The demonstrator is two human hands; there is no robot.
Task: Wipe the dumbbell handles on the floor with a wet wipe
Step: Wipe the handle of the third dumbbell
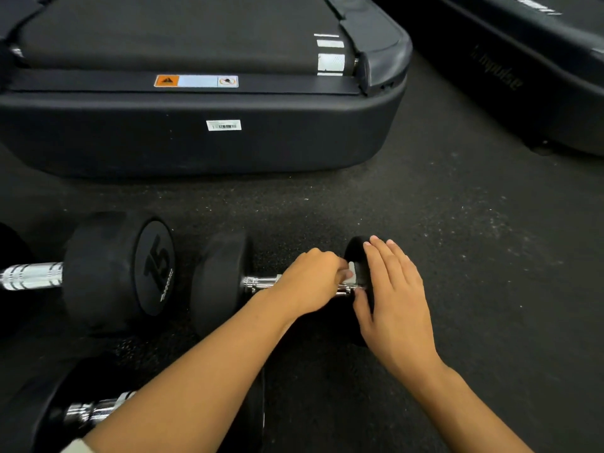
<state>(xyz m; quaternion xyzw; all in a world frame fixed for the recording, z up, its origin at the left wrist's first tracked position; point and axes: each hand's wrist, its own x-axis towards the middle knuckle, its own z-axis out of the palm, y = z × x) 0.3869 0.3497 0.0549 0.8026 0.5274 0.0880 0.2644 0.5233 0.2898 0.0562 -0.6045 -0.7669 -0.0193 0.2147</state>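
Observation:
A small black dumbbell (pixel 220 282) lies on the floor in the middle, its chrome handle (pixel 258 284) partly showing. My left hand (pixel 310 282) is closed over the handle's right part, holding a white wet wipe (pixel 352 273) against it. My right hand (pixel 395 299) lies flat, fingers together, on the dumbbell's right head (pixel 356 253), covering most of it. A bigger dumbbell marked 15 (pixel 121 269) lies to the left with a chrome handle (pixel 31 276). A third dumbbell (pixel 88 410) lies at the bottom left, partly under my left forearm.
The rear end of a black treadmill (pixel 196 132) stands just behind the dumbbells. A second dark machine (pixel 523 76) sits at the upper right. Dark speckled rubber floor (pixel 474 240) stretches out to the right of my hands.

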